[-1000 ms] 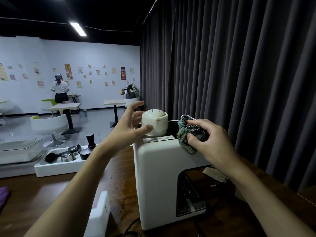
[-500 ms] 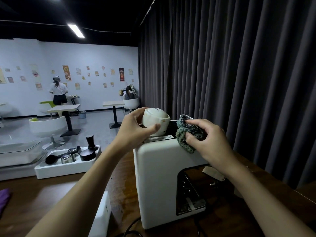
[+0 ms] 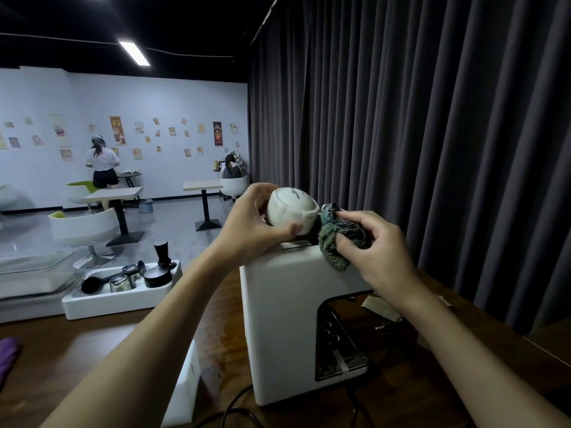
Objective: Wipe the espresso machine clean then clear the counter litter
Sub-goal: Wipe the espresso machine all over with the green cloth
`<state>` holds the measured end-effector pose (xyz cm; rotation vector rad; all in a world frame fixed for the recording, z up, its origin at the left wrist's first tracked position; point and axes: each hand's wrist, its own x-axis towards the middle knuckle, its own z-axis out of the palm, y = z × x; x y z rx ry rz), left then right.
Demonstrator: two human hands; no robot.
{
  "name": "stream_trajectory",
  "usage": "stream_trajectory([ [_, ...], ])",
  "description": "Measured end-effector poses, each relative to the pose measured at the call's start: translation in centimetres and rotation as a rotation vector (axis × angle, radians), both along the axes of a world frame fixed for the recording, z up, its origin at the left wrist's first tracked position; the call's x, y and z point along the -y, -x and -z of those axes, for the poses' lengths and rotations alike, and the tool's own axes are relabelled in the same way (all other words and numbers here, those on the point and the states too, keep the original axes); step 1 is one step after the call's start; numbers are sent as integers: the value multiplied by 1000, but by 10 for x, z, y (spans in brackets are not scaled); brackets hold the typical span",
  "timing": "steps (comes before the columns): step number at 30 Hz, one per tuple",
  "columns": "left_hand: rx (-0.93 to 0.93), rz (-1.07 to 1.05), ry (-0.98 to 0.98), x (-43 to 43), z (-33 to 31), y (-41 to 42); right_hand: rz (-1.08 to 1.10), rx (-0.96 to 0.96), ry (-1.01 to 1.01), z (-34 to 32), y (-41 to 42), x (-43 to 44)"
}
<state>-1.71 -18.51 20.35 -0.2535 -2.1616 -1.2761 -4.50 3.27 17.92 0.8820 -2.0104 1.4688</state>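
The white espresso machine [image 3: 282, 319] stands on the dark wooden counter [image 3: 92, 350]. My left hand [image 3: 250, 225] grips a round white cap [image 3: 292, 210] and holds it tilted just above the machine's top. My right hand [image 3: 374, 245] holds a bunched grey-green cloth [image 3: 332, 239] against the machine's top right edge, beside the cap. A crumpled piece of paper litter [image 3: 375, 305] lies on the counter behind the machine, partly hidden by my right wrist.
A white tray [image 3: 123, 293] with a tamper, a scoop and metal cups sits at the left. A white box [image 3: 188, 384] stands near the machine's left side. A black cable [image 3: 234, 409] runs along the counter front. Dark curtains hang behind. A purple item [image 3: 7, 356] lies far left.
My left hand closed round the white cap, lifted it off the machine's top and tilted it toward me. My right hand stayed on the cloth at the top edge.
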Motion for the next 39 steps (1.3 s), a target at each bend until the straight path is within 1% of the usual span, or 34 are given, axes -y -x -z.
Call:
stream_trajectory([
  [3, -97, 13, -66, -11, -2, -19, -38, 23, 91, -2, -7, -10],
  [8, -147, 42, -126, -48, 7, -51, -85, -2, 206, -2, -34, -42],
  [11, -123, 89, -140, -81, 20, -62, -113, 70, 276, 7, -50, -65],
  [15, -24, 197, -193, -128, 45, -61, 8, 59, 296, 21, -69, -91],
  [18, 54, 244, -235, -157, 68, -56, 126, 115, 252, 36, -80, -113],
  [23, 143, 265, -185, -200, 96, -56, 212, 192, 135, 68, -93, -148],
  [27, 208, 334, -187, -217, 107, -48, 302, 144, 35, 83, -97, -170],
  [30, 320, 407, -313, -222, 113, -47, 281, 180, 75, 86, -95, -180],
  [33, 380, 404, -431, -225, 117, -50, 259, 233, 120, 92, -89, -182],
  [36, 386, 374, -396, -222, 124, -47, 283, 216, 86, 97, -88, -173],
  [39, 377, 358, -367, -215, 126, -46, 253, 196, 103, 96, -88, -161],
])
